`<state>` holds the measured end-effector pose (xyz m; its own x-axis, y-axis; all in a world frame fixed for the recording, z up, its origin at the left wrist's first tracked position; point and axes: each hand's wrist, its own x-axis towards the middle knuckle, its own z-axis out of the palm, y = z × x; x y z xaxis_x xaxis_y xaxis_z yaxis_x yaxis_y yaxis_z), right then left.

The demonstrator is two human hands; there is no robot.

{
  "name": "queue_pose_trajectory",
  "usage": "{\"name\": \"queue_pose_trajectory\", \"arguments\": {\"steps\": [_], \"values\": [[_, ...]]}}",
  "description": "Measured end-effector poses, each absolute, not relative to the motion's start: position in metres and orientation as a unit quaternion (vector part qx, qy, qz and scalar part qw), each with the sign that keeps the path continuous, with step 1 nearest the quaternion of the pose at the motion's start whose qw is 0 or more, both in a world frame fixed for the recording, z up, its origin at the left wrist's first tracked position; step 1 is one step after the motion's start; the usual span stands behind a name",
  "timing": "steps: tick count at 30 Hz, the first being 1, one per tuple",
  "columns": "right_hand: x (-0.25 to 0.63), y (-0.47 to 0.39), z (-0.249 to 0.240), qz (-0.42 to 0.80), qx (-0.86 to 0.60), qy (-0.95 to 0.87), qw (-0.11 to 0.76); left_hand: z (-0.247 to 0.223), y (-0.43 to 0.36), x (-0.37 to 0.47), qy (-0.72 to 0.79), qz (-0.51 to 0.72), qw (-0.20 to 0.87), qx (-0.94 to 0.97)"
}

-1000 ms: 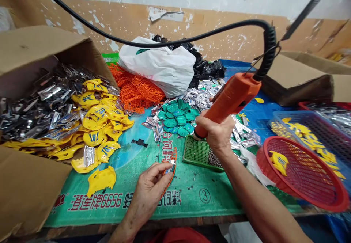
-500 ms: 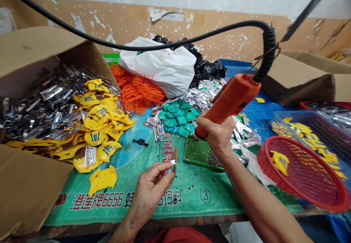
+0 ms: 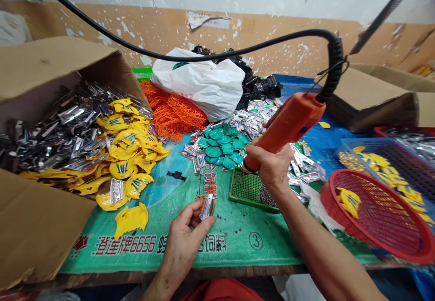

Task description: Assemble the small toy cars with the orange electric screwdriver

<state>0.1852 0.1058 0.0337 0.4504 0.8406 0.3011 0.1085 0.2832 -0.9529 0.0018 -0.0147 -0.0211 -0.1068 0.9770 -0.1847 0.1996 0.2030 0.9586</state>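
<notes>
Between the thumb and fingers of my left hand (image 3: pixel 186 233) is a small part with a silver metal plate (image 3: pixel 206 207) and an orange plastic edge, held low over the green sheet (image 3: pixel 251 258). My right hand (image 3: pixel 274 165) is wrapped round an orange electric screwdriver (image 3: pixel 288 120), tilted with its black collar down at the left. Its tip is over the green perforated tray (image 3: pixel 243 190), where small screws (image 3: pixel 267 198) are heaped at the right end. Where exactly the tip ends I cannot tell.
Yellow plastic pieces (image 3: pixel 122 142) and metal parts spill from a cardboard box (image 3: pixel 44 228) at left. Green pieces (image 3: pixel 224 145), orange netting-like parts (image 3: pixel 178 113) and a white bag (image 3: pixel 200 79) lie behind. A red basket (image 3: pixel 380 219) stands right. The screwdriver's black cable (image 3: pixel 204 58) arches overhead.
My left hand has turned the part, so more of its silver plate faces up, and the fingers have shifted their grip. My right hand keeps the screwdriver over the tray. The view has shifted slightly.
</notes>
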Motion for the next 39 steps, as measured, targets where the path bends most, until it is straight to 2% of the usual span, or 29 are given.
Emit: {"name": "queue_pose_trajectory", "arguments": {"steps": [4,11,18,26,29,32,35,39], "values": [[0.190,0.105,0.040,0.274,-0.519,-0.444,0.677,-0.017,-0.015,-0.002,0.613,0.402,0.465,0.496],[0.197,0.100,0.051,0.275,-0.456,-0.446,0.719,-0.015,-0.013,-0.009,0.600,0.377,0.548,0.445],[0.192,0.095,0.054,0.335,-0.428,-0.428,0.722,-0.010,-0.011,-0.010,0.559,0.345,0.616,0.436],[0.188,0.087,0.065,0.390,-0.392,-0.415,0.722,-0.015,-0.014,-0.011,0.531,0.359,0.613,0.463],[0.186,0.081,0.072,0.437,-0.370,-0.402,0.715,-0.016,-0.012,-0.005,0.540,0.406,0.575,0.461],[0.184,0.073,0.079,0.495,-0.330,-0.406,0.694,-0.013,-0.010,0.002,0.554,0.429,0.460,0.545],[0.181,0.066,0.084,0.552,-0.286,-0.415,0.664,-0.009,-0.008,0.007,0.524,0.422,0.350,0.652],[0.175,0.057,0.088,0.627,-0.221,-0.412,0.624,-0.004,-0.004,0.011,0.502,0.408,0.291,0.705]]}}
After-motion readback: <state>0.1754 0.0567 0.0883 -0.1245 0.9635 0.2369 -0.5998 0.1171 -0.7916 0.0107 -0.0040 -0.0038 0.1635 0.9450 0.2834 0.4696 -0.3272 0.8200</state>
